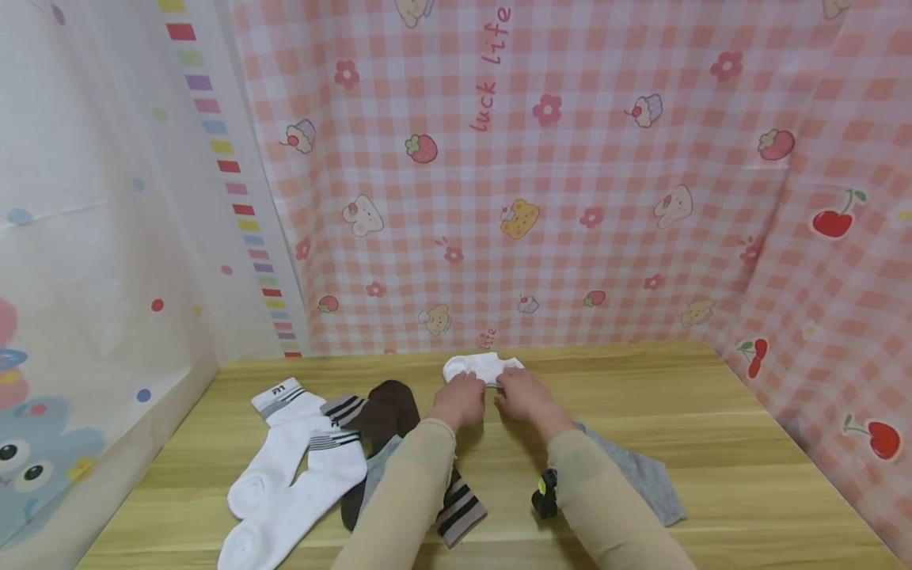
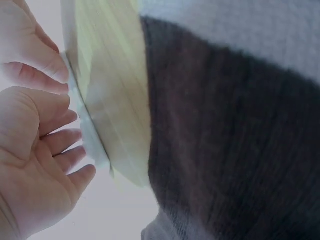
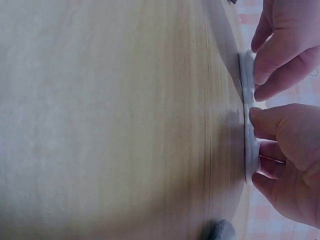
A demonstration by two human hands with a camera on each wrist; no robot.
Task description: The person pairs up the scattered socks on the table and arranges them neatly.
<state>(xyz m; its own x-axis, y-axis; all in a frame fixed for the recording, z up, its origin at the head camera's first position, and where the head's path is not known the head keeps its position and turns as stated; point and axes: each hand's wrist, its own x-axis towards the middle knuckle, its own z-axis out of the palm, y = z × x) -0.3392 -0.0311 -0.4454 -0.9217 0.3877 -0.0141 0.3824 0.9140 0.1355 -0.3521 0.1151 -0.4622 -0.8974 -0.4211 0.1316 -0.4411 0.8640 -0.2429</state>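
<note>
Near the back of the wooden table lies a short white sock [image 1: 473,366], flat, with its toe to the left. Edge-on in the right wrist view, the white sock [image 3: 247,120] shows more than one thin layer. My left hand [image 1: 461,398] rests its fingertips on the near edge of the toe half. Beside it, my right hand [image 1: 527,400] touches the opening end with loosely spread fingers. Both hands sit close together, palms down, the fingers partly hidden behind the knuckles in the head view. In the left wrist view, the left hand [image 2: 45,160] has its fingers spread along the sock.
Two long white socks [image 1: 285,467] with striped cuffs lie at the left. Next to them are dark brown socks [image 1: 388,416] with striped cuffs, partly under the left forearm. A grey sock [image 1: 641,475] lies beneath the right forearm. A checked curtain [image 1: 492,182] hangs behind the table.
</note>
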